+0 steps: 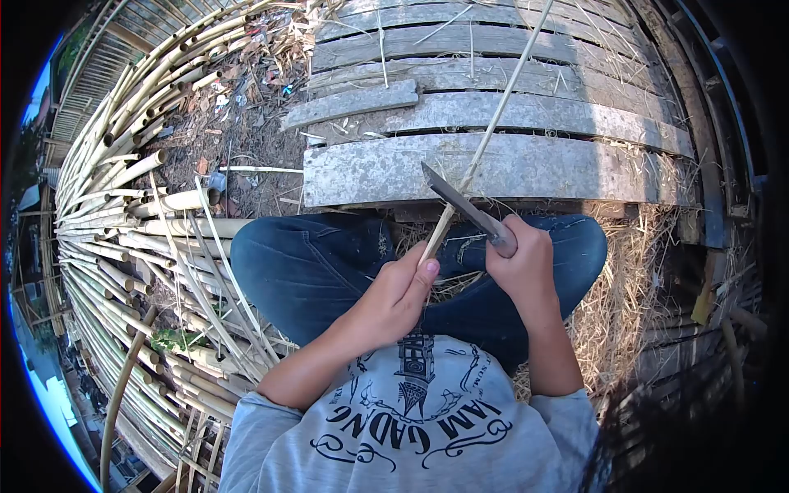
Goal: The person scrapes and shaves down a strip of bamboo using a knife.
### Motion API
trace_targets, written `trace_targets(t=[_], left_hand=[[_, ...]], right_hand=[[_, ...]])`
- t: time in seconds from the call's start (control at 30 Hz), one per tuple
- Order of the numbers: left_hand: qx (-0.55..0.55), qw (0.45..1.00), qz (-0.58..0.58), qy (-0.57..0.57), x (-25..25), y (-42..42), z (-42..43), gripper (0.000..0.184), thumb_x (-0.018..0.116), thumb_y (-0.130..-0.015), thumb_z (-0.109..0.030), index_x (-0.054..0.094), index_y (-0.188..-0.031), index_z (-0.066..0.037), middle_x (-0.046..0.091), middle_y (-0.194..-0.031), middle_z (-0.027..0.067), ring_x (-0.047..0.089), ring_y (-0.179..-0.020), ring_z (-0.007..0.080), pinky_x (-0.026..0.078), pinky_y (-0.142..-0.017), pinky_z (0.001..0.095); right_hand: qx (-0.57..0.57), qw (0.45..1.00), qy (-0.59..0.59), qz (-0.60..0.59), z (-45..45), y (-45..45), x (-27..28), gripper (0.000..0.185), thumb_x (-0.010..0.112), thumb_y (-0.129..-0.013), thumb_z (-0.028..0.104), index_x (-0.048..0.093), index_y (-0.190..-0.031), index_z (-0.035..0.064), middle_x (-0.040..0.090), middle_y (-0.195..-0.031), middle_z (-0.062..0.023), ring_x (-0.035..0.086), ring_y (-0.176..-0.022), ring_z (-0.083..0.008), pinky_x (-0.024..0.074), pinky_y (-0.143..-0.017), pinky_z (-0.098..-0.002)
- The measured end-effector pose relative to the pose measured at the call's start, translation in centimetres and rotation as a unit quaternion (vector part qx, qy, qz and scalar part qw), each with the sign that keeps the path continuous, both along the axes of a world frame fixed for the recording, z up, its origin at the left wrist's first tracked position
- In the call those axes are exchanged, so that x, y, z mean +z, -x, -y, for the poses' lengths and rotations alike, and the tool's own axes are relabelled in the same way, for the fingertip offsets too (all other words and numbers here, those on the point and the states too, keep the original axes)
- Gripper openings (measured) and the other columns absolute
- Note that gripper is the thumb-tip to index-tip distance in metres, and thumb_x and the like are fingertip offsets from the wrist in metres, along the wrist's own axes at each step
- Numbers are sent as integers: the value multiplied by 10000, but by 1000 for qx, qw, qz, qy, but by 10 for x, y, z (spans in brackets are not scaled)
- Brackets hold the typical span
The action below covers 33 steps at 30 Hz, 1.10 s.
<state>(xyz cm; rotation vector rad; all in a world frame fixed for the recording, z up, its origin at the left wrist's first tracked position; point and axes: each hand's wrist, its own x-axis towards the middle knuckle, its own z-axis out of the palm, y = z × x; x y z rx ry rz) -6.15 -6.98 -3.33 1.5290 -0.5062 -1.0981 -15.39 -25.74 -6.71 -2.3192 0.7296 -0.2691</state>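
The printed T-shirt is occupying the area nearest the viewer, short of the bamboo strip. The left hand is gripping the strip at its near end, its fingers wrapping closely around it. Right of the strip, the right hand is holding a knife, its fingers enclosing the handle; the blade is crossing the strip just beyond the left hand. Jeans are spreading to both sides of the strip. Straw-like shavings are lying to its right, bamboo poles to its left. Farther out, the strip is extending over a plank platform.
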Motion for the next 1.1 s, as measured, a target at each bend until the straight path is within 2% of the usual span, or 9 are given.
trace_targets(t=[0.07,0.17,0.27,0.47,0.57,0.77,0.87,1.0,1.1], left_hand=[[-18,991,114,-62,2,-5,1,285,393,-1068,-246,424,-919,-6,525,-613,154,544,-532,293,418,-528,423],[-30,978,185,-91,3,-5,-2,249,426,-1053,-212,419,-924,0,529,-610,219,566,-573,428,417,-532,462],[-48,970,203,-123,-11,11,-21,225,437,-1045,-190,412,-924,-2,530,-604,225,559,-605,474,406,-524,478],[15,967,223,-120,-6,-2,-4,209,465,-1029,-198,417,-945,-13,548,-602,225,583,-603,469,427,-537,508],[-2,962,242,-123,0,-1,4,195,481,-1015,-189,419,-965,-11,562,-608,220,593,-607,465,437,-532,515],[-14,904,401,-149,4,-2,-5,210,537,-990,-206,457,-955,-15,576,-598,211,605,-577,438,463,-506,503],[-6,894,414,-173,-3,-2,-8,224,563,-981,-222,470,-937,-22,580,-592,198,603,-558,427,467,-495,493],[3,904,403,-140,-5,-1,-6,228,562,-984,-223,472,-929,-21,582,-594,201,603,-560,429,463,-498,502],[14,919,369,-140,4,-7,-16,235,537,-1001,-217,465,-913,-11,564,-595,200,601,-560,424,448,-497,474]], right_hand=[[-7,998,59,-1,10,-2,-3,105,655,-722,95,587,-743,18,599,-662,-222,615,-705,-449,479,-596,-470],[-59,988,138,-46,26,2,-5,185,690,-695,136,639,-823,12,648,-702,-210,644,-696,-417,508,-662,-480],[-246,961,96,-87,103,19,4,175,665,-805,139,614,-812,-29,638,-693,-219,630,-676,-419,490,-644,-459],[-88,993,79,27,30,23,36,129,697,-756,72,591,-778,2,579,-643,-212,606,-648,-423,477,-593,-408],[-25,999,-35,22,-4,20,20,156,705,-723,108,579,-747,19,581,-619,-190,613,-640,-417,488,-586,-434],[-9,1000,-18,12,0,9,-6,131,680,-700,112,588,-746,30,613,-655,-189,628,-666,-411,492,-597,-462],[-30,994,101,-32,20,13,-22,127,675,-660,102,612,-758,50,646,-671,-171,647,-677,-402,506,-607,-461],[-63,992,104,-35,26,20,-17,161,683,-645,127,629,-779,56,641,-675,-184,643,-693,-419,508,-628,-467],[-213,972,97,-24,63,24,-11,153,668,-778,137,606,-760,-2,617,-658,-217,612,-627,-414,474,-609,-445]])
